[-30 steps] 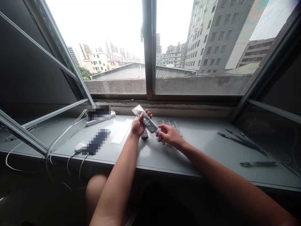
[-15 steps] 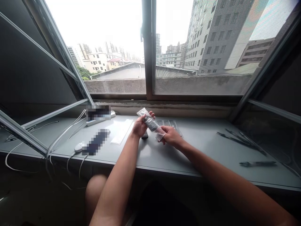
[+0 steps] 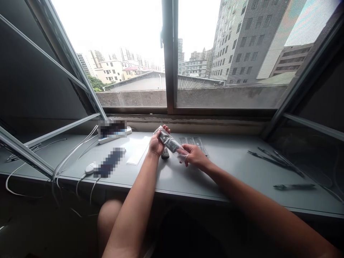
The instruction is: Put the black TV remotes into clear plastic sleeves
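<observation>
My left hand (image 3: 157, 144) grips the upper left end of a clear plastic bag (image 3: 182, 153), with the thumb on top and the fingers behind. A dark, long remote control (image 3: 170, 142) shows inside the bag. At the lower right end, my right hand (image 3: 195, 155) pinches the bag's loose, open-looking edge. The bag slants down to the right, held above the desk. Beneath it a black remote control (image 3: 165, 154) with rows of buttons lies on the desk, partly hidden. Behind my right hand lie several dark items in clear bags (image 3: 199, 142).
Flat clear plastic sleeves (image 3: 137, 153) lie left of my hands on the grey desk (image 3: 231, 161). Further left are a blurred-out phone (image 3: 109, 163), a white charger (image 3: 90, 168), cables and a power strip (image 3: 129, 130). Pens (image 3: 294, 187) lie at the right. Metal frame bars flank the desk.
The bag and my left hand have shifted slightly left and down. More of the remote control on the desk shows. My right hand stays at nearly the same spot.
</observation>
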Demonstrator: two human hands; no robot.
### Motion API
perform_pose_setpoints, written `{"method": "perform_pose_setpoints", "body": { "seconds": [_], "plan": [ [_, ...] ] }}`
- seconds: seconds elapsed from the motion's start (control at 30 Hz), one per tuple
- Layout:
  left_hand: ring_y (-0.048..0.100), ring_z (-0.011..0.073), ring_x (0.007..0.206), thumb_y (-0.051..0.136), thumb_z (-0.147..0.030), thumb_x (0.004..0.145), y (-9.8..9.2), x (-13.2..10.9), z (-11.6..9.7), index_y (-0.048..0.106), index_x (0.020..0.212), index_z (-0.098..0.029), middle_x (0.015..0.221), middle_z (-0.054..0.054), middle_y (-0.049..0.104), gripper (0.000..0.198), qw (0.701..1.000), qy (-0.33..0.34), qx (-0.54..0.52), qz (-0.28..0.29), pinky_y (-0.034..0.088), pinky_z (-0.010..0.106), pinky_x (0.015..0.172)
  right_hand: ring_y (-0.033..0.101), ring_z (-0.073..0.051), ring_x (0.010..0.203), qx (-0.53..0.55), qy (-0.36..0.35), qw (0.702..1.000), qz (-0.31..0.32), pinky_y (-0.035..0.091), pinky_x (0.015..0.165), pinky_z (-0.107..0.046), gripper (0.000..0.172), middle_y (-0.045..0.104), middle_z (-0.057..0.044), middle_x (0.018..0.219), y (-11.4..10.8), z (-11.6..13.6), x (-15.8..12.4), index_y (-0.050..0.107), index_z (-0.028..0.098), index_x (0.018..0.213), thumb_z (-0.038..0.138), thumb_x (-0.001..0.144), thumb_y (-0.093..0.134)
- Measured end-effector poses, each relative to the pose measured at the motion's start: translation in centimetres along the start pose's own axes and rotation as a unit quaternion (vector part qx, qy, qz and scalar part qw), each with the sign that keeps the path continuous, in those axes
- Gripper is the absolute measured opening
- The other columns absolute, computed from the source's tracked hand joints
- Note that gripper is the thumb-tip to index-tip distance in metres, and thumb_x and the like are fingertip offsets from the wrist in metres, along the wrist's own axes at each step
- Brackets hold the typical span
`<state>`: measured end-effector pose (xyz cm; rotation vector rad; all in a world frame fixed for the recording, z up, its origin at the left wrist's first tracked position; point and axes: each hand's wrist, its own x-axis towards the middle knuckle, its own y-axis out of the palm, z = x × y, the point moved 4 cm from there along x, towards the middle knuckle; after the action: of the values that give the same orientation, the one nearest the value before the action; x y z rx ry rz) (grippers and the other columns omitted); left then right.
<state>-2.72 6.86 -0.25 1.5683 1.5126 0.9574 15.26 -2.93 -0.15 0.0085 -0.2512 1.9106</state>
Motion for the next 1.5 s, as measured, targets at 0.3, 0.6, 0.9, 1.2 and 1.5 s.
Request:
{"method": "perform_pose_setpoints", "body": {
  "seconds": [0.3,0.6,0.9,1.2,1.5],
  "plan": [
    [0.078,0.0235,0.112,0.054,-0.014,0.106,0.3,-0.4,0.9,0.07,0.13,-0.008,0.118,0.015,0.08,0.029,0.996,-0.034,0.054,0.058,0.055,0.044,0.116,0.061,-0.012,0.047,-0.01,0.013,0.998,-0.063,0.048,0.043,-0.023,0.041,0.072,-0.003,0.069,-0.7,-0.1,0.1,0.069,0.017,0.094,0.058,0.093,0.074],
    [0.076,0.0235,0.118,0.052,-0.017,0.104,-0.6,0.4,-0.6,0.067,0.139,-0.01,0.121,0.015,0.079,0.039,1.0,0.01,0.008,-0.008,0.057,0.035,0.11,0.071,-0.017,0.056,0.026,-0.004,0.998,-0.056,0.054,0.044,-0.024,0.041,0.075,-0.007,0.072,-0.9,-1.6,0.8,0.071,0.017,0.092,0.057,0.091,0.077],
    [0.078,0.0218,0.107,0.049,-0.016,0.101,-1.6,0.6,-2.3,0.066,0.138,-0.012,0.113,0.012,0.08,0.042,0.995,0.078,-0.05,-0.038,0.06,0.035,0.104,0.077,-0.019,0.103,0.121,-0.011,0.989,-0.085,0.065,0.098,-0.037,0.018,0.076,-0.009,0.119,-1.7,-1.5,1.0,0.072,0.021,0.109,0.022,0.091,0.07],
    [0.075,0.0254,0.121,0.056,-0.017,0.104,1.0,-1.1,0.6,0.068,0.135,-0.012,0.125,0.015,0.078,0.034,0.996,-0.029,0.045,0.074,0.053,0.045,0.117,0.08,-0.024,0.102,0.121,0.047,0.991,-0.027,0.066,0.087,-0.034,0.041,0.081,-0.006,0.111,-1.0,-1.5,0.8,0.069,0.026,0.13,0.053,0.099,0.071],
    [0.069,0.0321,0.132,0.058,-0.018,0.105,1.8,-2.2,2.2,0.065,0.137,-0.013,0.135,0.02,0.074,0.033,0.987,-0.072,0.072,0.122,0.047,0.056,0.122,0.083,-0.029,0.092,0.193,0.15,0.962,0.123,0.069,0.086,-0.04,0.044,0.083,-0.02,0.101,1.7,-1.9,-0.2,0.075,0.012,0.099,0.051,0.086,0.089]
  ]
}}
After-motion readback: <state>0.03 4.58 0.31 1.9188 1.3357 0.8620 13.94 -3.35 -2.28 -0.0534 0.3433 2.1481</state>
